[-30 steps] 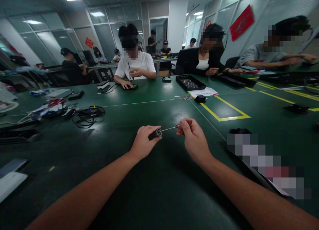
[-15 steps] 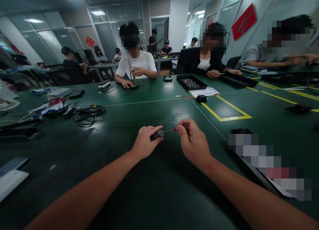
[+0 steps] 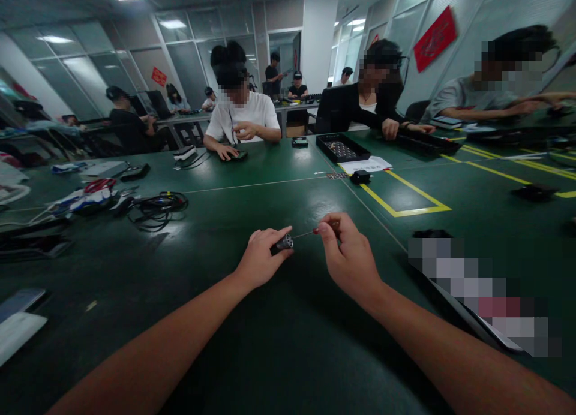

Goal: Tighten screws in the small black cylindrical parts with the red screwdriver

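Note:
Near the middle of the green table, my left hand (image 3: 261,258) is closed around a small dark cylinder (image 3: 283,243), whose round grey end faces right. The kind of part is too small to make out. My right hand (image 3: 350,256) pinches the reddish handle of a screwdriver (image 3: 305,234). Its thin metal shaft points left, with the tip at the cylinder's end face. Whether the tip sits inside an opening there, I cannot tell. My fingers cover part of the cylinder and most of the handle.
Coiled black cables (image 3: 157,210) lie to the left, beside gloves (image 3: 85,199). A phone (image 3: 20,302) is at the left edge. On the right rests a blurred-out flat item (image 3: 472,295). Farther back are a black tray (image 3: 341,147), a small black block (image 3: 360,177) and seated co-workers.
The view has shifted slightly, so everything sits a little farther left. My hands keep nearly the same pose on cylinder and screwdriver. Across the table, the black-sleeved co-worker's hand has risen a little.

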`<act>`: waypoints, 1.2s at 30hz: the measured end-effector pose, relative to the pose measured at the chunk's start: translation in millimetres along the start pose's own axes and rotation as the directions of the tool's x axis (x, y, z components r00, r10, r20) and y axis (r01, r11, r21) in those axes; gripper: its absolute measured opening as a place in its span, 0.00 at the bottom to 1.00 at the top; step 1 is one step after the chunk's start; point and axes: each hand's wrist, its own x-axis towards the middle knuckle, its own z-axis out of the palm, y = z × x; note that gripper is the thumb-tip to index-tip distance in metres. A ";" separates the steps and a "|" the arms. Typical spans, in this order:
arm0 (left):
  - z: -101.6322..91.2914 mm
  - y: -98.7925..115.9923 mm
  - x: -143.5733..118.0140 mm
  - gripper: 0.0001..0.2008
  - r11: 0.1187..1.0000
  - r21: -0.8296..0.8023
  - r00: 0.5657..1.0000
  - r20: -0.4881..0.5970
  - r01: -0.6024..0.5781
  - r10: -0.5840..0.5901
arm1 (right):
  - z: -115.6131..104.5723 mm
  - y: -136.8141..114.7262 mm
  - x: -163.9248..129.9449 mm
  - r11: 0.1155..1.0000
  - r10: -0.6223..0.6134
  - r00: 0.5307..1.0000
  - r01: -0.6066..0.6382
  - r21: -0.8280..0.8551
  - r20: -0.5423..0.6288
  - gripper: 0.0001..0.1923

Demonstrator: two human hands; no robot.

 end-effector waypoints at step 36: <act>-17.0 17.8 11.8 0.17 0.974 -0.033 0.971 0.100 0.222 -0.218 | -2.7 1.4 2.3 0.998 -0.065 0.994 0.064 -0.009 -0.083 0.07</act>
